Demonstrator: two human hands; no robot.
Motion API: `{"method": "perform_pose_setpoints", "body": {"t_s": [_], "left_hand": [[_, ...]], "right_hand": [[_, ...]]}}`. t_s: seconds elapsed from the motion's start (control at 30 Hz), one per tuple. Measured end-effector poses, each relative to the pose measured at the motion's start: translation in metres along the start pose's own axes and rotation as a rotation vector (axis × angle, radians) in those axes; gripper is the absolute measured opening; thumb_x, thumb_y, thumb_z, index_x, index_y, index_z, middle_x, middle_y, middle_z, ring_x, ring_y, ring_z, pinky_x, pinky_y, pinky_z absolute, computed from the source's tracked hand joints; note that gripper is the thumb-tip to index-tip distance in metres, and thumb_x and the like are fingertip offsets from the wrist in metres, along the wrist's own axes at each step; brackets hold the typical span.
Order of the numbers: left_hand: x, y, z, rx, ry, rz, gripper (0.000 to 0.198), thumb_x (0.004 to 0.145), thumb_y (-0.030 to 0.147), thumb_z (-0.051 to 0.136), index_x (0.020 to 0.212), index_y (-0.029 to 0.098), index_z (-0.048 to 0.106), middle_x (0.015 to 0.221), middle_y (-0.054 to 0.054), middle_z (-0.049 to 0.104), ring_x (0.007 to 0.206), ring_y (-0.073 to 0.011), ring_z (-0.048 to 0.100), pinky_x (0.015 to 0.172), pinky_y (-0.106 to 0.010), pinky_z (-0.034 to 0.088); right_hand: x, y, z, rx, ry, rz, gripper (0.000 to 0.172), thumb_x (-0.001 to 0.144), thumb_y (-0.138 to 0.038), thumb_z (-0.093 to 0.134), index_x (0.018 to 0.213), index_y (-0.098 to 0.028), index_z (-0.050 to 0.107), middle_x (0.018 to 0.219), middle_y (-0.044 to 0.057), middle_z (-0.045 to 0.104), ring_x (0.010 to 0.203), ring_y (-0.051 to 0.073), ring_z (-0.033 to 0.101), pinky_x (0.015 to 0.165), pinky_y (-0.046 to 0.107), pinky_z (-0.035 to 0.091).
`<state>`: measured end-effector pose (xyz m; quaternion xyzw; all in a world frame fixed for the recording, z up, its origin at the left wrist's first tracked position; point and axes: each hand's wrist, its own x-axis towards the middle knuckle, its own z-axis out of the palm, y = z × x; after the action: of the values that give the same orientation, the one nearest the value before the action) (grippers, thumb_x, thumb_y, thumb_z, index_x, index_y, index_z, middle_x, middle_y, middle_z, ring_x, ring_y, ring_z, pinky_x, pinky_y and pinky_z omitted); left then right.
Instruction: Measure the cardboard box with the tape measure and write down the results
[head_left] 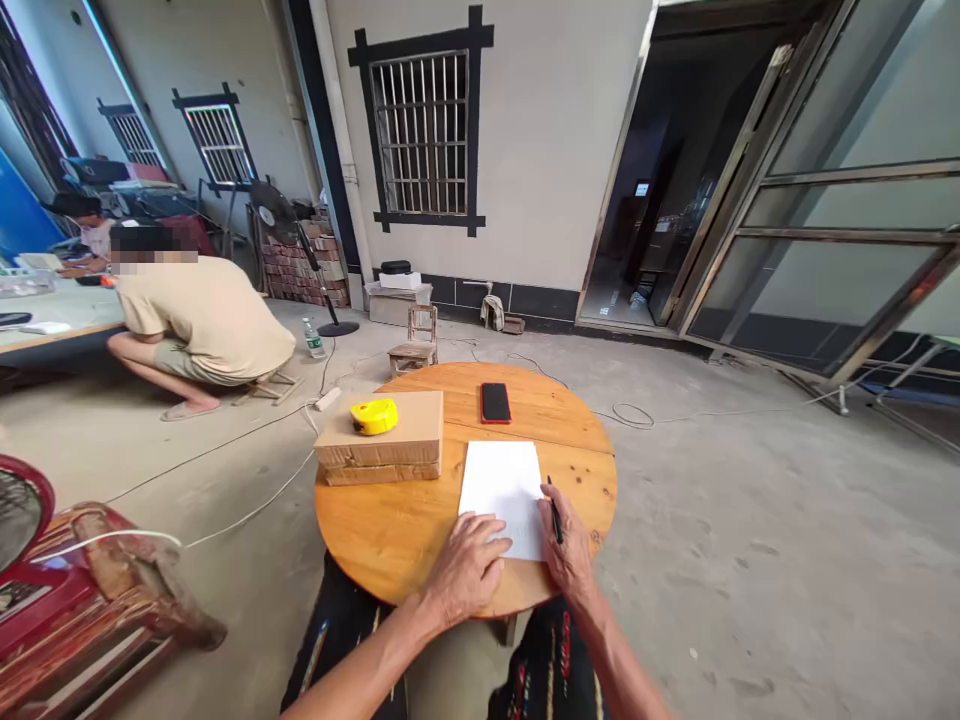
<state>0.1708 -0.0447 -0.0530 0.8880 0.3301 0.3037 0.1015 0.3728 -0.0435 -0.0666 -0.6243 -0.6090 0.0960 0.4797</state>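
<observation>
A white sheet of paper (504, 485) lies on a round wooden table (390, 525). My left hand (466, 567) rests flat on the paper's near left corner, fingers spread. My right hand (566, 545) is closed round a black pen (555, 512) at the paper's right edge, tip on the sheet. A cardboard box (394, 440) sits at the table's left with a yellow tape measure (374, 416) on top. A black phone in a red case (495, 402) lies at the far side.
A person in a beige shirt (202, 315) squats on the concrete floor at the left, beside a long table (60, 305). Cables (247, 510) run across the floor. A red chair (90, 590) stands near left, a small wooden stool (417, 345) beyond the table. An open doorway (660, 190) is at the back right.
</observation>
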Motion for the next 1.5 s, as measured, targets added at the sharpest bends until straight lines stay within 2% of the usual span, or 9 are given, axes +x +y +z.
{"method": "perform_pose_setpoints", "body": {"t_s": [0.3,0.5,0.63,0.77,0.97,1.17,1.23,1.33,1.5], "left_hand": [[-0.003,0.0,0.0,-0.016,0.091,0.031,0.038,0.075,0.007,0.056,0.107,0.021,0.071,0.122,-0.007,0.068,0.115,-0.0245,0.059,0.102,-0.045,0.046],[-0.008,-0.023,-0.003,-0.007,0.221,-0.068,0.02,0.094,0.017,0.055,0.112,0.017,0.064,0.114,-0.008,0.066,0.107,-0.0223,0.062,0.095,-0.045,0.051],[-0.009,-0.039,-0.008,-0.001,0.244,-0.121,0.016,0.096,0.023,0.059,0.109,0.017,0.064,0.112,-0.007,0.065,0.104,-0.0218,0.063,0.091,-0.045,0.053],[-0.009,-0.042,-0.01,-0.001,0.206,-0.145,0.034,0.09,0.002,0.043,0.108,0.017,0.067,0.114,-0.008,0.068,0.109,-0.0217,0.059,0.096,-0.041,0.051],[-0.004,-0.033,-0.016,0.015,0.108,-0.171,0.034,0.082,0.001,0.046,0.098,0.019,0.07,0.111,-0.007,0.069,0.103,-0.0242,0.058,0.091,-0.041,0.051],[0.007,-0.036,-0.032,-0.009,-0.033,-0.176,0.027,0.085,0.004,0.05,0.097,0.02,0.068,0.1,-0.005,0.068,0.094,-0.0229,0.058,0.084,-0.038,0.051],[0.012,-0.039,-0.036,-0.009,-0.073,-0.172,0.024,0.086,0.005,0.052,0.095,0.021,0.067,0.096,-0.004,0.067,0.092,-0.0229,0.058,0.082,-0.037,0.05],[0.018,-0.043,-0.035,0.016,-0.108,-0.178,0.021,0.085,0.004,0.053,0.09,0.02,0.066,0.089,-0.004,0.066,0.087,-0.0231,0.057,0.079,-0.037,0.049],[0.023,-0.049,-0.019,0.078,-0.112,-0.239,0.024,0.081,0.0,0.053,0.089,0.02,0.064,0.089,-0.004,0.063,0.083,-0.0233,0.057,0.074,-0.036,0.048]], "right_hand": [[0.001,-0.004,-0.003,0.1,-0.007,0.028,0.043,0.098,-0.046,0.039,0.117,-0.017,0.063,0.119,0.015,0.07,0.109,0.029,0.067,0.096,0.046,0.051],[0.001,-0.006,-0.005,0.16,0.011,0.074,0.044,0.097,-0.05,0.04,0.114,-0.018,0.064,0.117,0.015,0.071,0.107,0.029,0.067,0.094,0.044,0.052],[0.001,-0.009,-0.008,0.171,0.0,0.112,0.043,0.096,-0.051,0.042,0.112,-0.019,0.065,0.115,0.013,0.072,0.106,0.029,0.068,0.093,0.042,0.052],[0.001,-0.015,-0.012,0.152,-0.02,0.152,0.043,0.095,-0.052,0.043,0.113,-0.019,0.066,0.114,0.012,0.073,0.106,0.029,0.068,0.092,0.041,0.053],[0.0,-0.01,-0.014,0.132,0.01,0.201,0.04,0.095,-0.051,0.047,0.113,-0.022,0.067,0.119,0.01,0.071,0.112,0.028,0.065,0.097,0.04,0.05],[0.019,-0.03,-0.009,0.263,0.128,0.271,0.03,0.088,-0.05,0.062,0.084,-0.021,0.067,0.078,0.004,0.07,0.076,0.023,0.067,0.074,0.034,0.052],[0.031,-0.046,0.002,0.299,0.086,0.245,0.03,0.089,-0.049,0.062,0.078,-0.021,0.064,0.069,0.002,0.066,0.068,0.02,0.063,0.068,0.031,0.05],[0.044,-0.064,0.024,0.34,-0.063,0.229,0.029,0.093,-0.048,0.056,0.086,-0.021,0.066,0.068,0.001,0.065,0.065,0.018,0.061,0.067,0.03,0.049],[0.05,-0.064,0.048,0.338,-0.242,0.26,0.029,0.095,-0.045,0.053,0.084,-0.021,0.063,0.07,0.001,0.064,0.064,0.017,0.058,0.064,0.028,0.047]]}}
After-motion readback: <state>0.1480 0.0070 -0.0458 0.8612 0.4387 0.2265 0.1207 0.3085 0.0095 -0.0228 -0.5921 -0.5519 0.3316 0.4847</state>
